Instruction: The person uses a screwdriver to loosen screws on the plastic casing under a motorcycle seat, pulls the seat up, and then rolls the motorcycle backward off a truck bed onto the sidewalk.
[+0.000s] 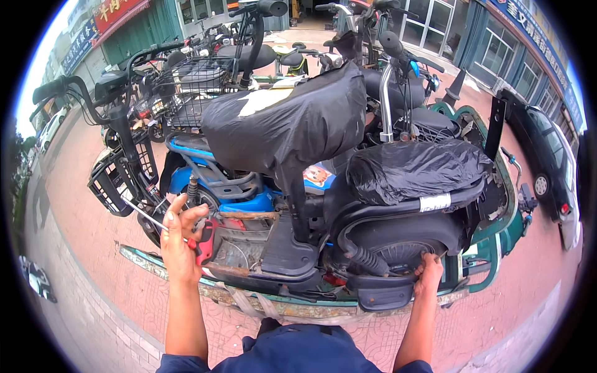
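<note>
In the head view, a long, thin metal shaft (pixel 147 215) is held by the left hand (pixel 180 242), left of the centre of the frame. The fingers are partly curled about it, and its tip is pointed toward the upper left. A red and black object (pixel 207 241) is seen just beside that hand; whether it is joined to the shaft cannot be told.

The right hand (pixel 428 273) is held at the rear wheel (pixel 398 252) of a black scooter, right of centre in the lower half. Its fingers are drawn narrow and bent; whether anything is pinched between them cannot be told.

The middle of the frame is filled by the black scooter (pixel 289 252). Its handlebar is covered by a black wrap (pixel 311 121), and its seat by crinkled black plastic (pixel 416 171), with a white label (pixel 435 202) below the seat's edge. A coiled shock absorber (pixel 368 257) is seen left of the wheel.

Behind it, left of centre, a blue scooter (pixel 255 202) is partly hidden. A wire basket (pixel 196 87) is seen at the upper left. Green metal framing (pixel 494 264) is seen at the right, and a black car (pixel 540 146) is parked at the far right on reddish paving (pixel 81 186).
</note>
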The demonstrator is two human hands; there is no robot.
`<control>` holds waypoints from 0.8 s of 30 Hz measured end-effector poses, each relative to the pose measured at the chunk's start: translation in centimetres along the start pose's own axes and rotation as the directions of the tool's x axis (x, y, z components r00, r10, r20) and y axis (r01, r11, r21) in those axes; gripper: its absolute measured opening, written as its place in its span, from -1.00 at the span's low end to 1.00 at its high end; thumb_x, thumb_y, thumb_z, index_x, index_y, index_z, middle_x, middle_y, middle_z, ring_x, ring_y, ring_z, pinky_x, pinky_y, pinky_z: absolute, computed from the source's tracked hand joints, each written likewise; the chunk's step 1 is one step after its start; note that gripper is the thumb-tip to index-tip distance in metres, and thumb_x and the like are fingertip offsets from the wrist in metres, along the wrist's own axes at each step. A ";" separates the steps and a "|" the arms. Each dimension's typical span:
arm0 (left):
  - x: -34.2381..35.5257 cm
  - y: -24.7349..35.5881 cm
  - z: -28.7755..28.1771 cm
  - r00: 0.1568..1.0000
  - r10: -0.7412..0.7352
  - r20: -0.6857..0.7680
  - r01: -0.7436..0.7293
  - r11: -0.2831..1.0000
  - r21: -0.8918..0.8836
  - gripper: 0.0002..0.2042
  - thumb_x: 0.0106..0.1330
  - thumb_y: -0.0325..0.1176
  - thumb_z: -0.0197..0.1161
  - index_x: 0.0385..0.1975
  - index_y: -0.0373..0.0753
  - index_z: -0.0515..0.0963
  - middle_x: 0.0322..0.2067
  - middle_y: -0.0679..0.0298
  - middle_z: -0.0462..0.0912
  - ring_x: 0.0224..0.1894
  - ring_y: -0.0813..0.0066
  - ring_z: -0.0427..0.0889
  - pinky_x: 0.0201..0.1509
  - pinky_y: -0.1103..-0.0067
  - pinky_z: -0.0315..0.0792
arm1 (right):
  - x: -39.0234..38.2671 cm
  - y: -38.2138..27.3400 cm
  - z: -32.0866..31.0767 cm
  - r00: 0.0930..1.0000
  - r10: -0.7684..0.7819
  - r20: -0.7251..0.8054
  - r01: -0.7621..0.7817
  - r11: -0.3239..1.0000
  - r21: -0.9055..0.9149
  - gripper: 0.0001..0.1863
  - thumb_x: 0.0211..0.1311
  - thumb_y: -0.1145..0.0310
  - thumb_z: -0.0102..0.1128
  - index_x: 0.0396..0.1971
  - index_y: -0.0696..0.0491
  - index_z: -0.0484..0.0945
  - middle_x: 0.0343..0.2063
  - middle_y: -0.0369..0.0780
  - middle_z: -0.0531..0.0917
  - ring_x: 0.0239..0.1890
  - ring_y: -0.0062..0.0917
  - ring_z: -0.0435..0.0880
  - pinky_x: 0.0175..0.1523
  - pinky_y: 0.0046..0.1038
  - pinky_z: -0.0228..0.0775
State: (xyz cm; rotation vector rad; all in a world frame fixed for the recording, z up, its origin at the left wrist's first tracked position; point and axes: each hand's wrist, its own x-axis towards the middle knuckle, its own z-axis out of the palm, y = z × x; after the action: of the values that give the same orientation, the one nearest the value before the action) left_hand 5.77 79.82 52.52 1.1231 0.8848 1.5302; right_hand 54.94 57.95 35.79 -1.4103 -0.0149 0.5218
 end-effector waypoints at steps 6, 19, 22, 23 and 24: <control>-6.5 -3.8 4.0 0.864 -0.382 0.327 0.472 0.842 -0.263 -0.35 0.66 0.20 -0.06 0.49 -0.19 0.28 0.32 -0.05 0.52 0.43 0.04 0.47 0.29 -0.04 0.58 | -0.9 -0.3 0.3 1.000 -0.018 -0.009 0.018 1.000 0.003 -0.72 0.26 0.45 0.35 -0.47 -0.11 0.37 -0.62 -0.45 0.33 -0.66 -0.71 0.24 -0.52 -0.54 0.14; -9.7 -14.7 12.2 0.671 -0.469 0.574 0.715 0.613 -0.335 -0.30 0.19 -0.63 0.00 0.46 -0.52 0.29 0.41 -0.17 0.44 0.51 -0.03 0.40 0.62 0.17 0.30 | -0.1 -0.5 -0.4 0.999 -0.050 -0.013 0.050 0.999 0.000 -0.69 0.25 0.45 0.48 -0.45 -0.08 0.43 -0.60 -0.43 0.42 -0.66 -0.71 0.31 -0.53 -0.53 0.20; -10.0 -14.7 14.8 0.660 -0.441 0.609 0.705 0.643 -0.298 -0.30 0.16 -0.62 -0.02 0.43 -0.55 0.30 0.42 -0.15 0.44 0.53 -0.04 0.37 0.65 0.17 0.26 | -0.1 -0.9 -1.2 0.996 0.009 0.094 -0.011 1.000 0.022 -0.68 0.33 0.30 0.52 -0.42 -0.08 0.45 -0.59 -0.40 0.44 -0.60 -0.64 0.39 -0.46 -0.49 0.27; -9.9 -15.0 15.2 0.652 -0.434 0.622 0.714 0.627 -0.312 -0.31 0.16 -0.62 -0.02 0.42 -0.55 0.31 0.41 -0.15 0.44 0.53 -0.04 0.37 0.65 0.17 0.26 | -0.2 -1.2 -1.2 0.989 0.039 0.146 -0.050 0.996 0.072 -0.69 0.35 0.25 0.51 -0.40 -0.07 0.47 -0.59 -0.39 0.45 -0.59 -0.63 0.41 -0.44 -0.48 0.28; -9.9 -15.3 15.7 0.645 -0.425 0.635 0.723 0.610 -0.325 -0.32 0.17 -0.61 -0.02 0.42 -0.54 0.33 0.41 -0.14 0.45 0.53 -0.05 0.38 0.65 0.17 0.26 | -0.4 -1.6 -1.4 0.978 0.065 0.199 -0.090 0.989 0.119 -0.69 0.36 0.21 0.51 -0.39 -0.06 0.48 -0.59 -0.39 0.46 -0.58 -0.61 0.43 -0.43 -0.48 0.30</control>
State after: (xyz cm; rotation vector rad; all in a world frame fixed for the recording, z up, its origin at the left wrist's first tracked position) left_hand 25.93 73.74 40.84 0.6175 0.3305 0.7601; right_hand 55.63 56.40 37.19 -1.2347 -0.0830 0.7125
